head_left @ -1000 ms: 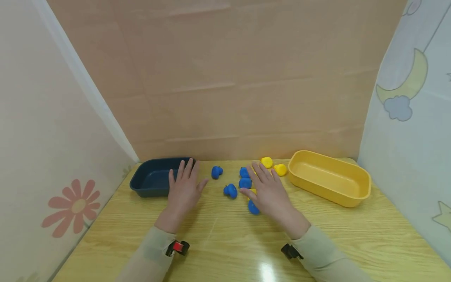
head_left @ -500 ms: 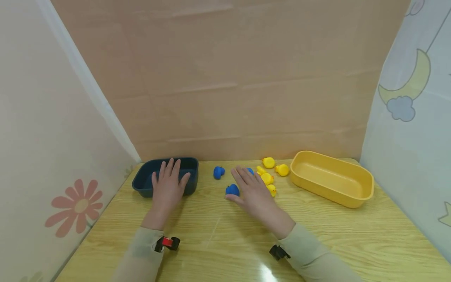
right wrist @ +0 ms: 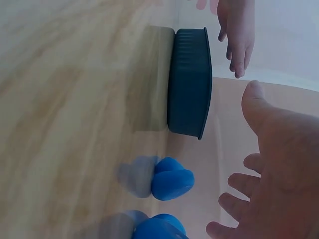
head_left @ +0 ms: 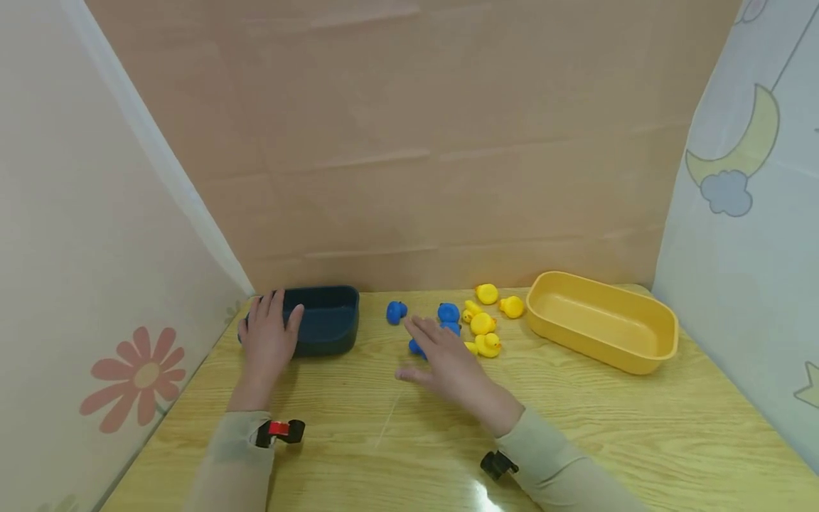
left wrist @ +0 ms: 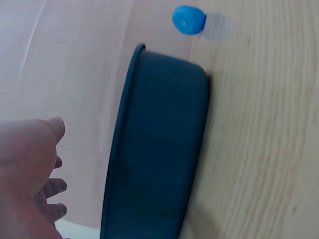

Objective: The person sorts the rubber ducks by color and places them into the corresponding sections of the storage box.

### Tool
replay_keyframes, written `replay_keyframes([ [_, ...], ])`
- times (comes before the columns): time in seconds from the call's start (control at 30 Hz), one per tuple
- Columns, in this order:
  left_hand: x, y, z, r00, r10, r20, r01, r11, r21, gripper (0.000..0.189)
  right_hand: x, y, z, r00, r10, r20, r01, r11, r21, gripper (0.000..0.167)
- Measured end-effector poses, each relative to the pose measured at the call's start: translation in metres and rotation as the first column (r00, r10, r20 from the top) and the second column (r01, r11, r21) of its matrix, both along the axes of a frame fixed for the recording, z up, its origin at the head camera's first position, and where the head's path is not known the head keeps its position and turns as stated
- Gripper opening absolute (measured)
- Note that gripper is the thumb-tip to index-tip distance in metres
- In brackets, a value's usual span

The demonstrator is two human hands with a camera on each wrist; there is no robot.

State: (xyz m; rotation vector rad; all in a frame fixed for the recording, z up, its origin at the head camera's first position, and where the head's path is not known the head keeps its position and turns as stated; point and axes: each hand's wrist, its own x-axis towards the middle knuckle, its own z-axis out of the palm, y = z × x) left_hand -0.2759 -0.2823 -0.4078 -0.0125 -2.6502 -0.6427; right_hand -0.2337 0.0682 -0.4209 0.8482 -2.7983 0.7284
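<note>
My left hand [head_left: 267,345] hovers over the left end of a dark blue tub [head_left: 328,323], fingers loosely extended. In the left wrist view, that hand [left wrist: 25,169] stands apart from the tub's rim, holding nothing. Over the middle of the table, my right hand [head_left: 456,370] is spread with its thumb out, nearest to several blue toy ducks. One blue duck [head_left: 449,312] shows beyond its fingers, and another blue duck [head_left: 396,311] lies nearer the tub. The right hand [right wrist: 284,174] partly covers others. Just right of it sits a yellow toy duck [head_left: 489,345] among several alike.
A yellow tub [head_left: 601,313] stands at the back right of the wooden table [head_left: 614,434]. Behind it all hangs a brown backdrop [head_left: 409,178]. Patterned white panels [head_left: 742,284] close in both sides.
My left hand has moved left, from the dark tub's right end to its left end. My right hand has shifted left and slightly nearer, uncovering yellow ducks. Both hands stayed without a grip.
</note>
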Motion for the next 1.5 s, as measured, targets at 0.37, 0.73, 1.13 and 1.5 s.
replay_keyframes([
  [0.37, -0.008, -0.027, -0.012, 0.996, 0.089, 0.018, -0.089, 0.995, 0.043, 0.067, 0.000, -0.002, -0.006, 0.997, -0.010, 0.076, 0.012, 0.999, -0.035, 0.093],
  [0.73, -0.013, -0.054, -0.026, 0.990, 0.137, 0.019, -0.137, 0.961, 0.238, 0.063, -0.004, 0.000, -0.010, 0.985, -0.029, 0.172, 0.045, 0.995, -0.088, 0.091],
  [1.13, -0.013, -0.068, -0.044, 0.979, 0.099, 0.180, -0.175, 0.863, 0.474, 0.077, -0.009, 0.000, -0.012, 0.978, -0.047, 0.204, 0.071, 0.992, -0.109, 0.083],
  [1.5, -0.011, -0.071, -0.059, 0.987, 0.065, 0.146, -0.140, 0.789, 0.598, 0.078, -0.021, -0.002, -0.010, 0.980, -0.057, 0.193, 0.077, 0.992, -0.102, 0.071],
])
